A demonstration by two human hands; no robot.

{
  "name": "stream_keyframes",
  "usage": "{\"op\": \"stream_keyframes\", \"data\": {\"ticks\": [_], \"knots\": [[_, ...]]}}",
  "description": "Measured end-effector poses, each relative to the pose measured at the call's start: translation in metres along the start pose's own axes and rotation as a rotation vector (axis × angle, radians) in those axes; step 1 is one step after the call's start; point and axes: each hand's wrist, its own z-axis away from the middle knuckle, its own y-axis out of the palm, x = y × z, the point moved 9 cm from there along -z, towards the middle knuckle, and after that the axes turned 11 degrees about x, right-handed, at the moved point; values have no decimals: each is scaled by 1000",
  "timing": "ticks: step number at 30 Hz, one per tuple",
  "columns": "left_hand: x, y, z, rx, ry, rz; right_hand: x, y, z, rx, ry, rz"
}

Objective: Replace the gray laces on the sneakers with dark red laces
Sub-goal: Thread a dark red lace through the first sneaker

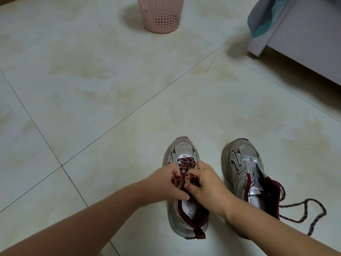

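Observation:
Two silver-grey sneakers with dark red lining stand side by side on the tiled floor, toes pointing away. The left sneaker (pixel 184 152) carries a dark red lace (pixel 186 163) threaded through its eyelets. My left hand (pixel 169 183) and my right hand (pixel 206 185) meet over its tongue, each pinching a part of that lace near the top eyelets. The right sneaker (pixel 243 163) has no lace through its eyelets. A loose dark speckled lace (pixel 306 211) trails from its opening onto the floor at the right.
A pink perforated plastic basket (pixel 162 17) stands at the far centre. A white furniture panel (pixel 302 43) with teal and grey fabric (pixel 262 21) on it fills the upper right. Pale floor tiles (pixel 92 89) spread to the left and ahead.

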Motion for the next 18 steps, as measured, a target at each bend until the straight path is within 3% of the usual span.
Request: {"op": "stream_keyframes", "data": {"ticks": [3,6,8,10,13,15,18], "knots": [[8,-5,-2,-174,42,-30,5,-3,0,60,-8,14],[26,-6,-1,-197,-15,161,2,-25,9,55,26,-172],[29,-6,1,-224,-2,154,-2,-43,15,5,38,-310],[15,-11,10,-364,98,-78,-5,-48,17,-30,50,-356],[-34,-8,41,-678,418,-599,-1,-48,14,-43,86,-347],[-48,-5,47,-725,501,-674,5,-50,11,-35,81,-345],[-52,-8,31,-658,436,-682,10,-50,9,-20,75,-268]]}}
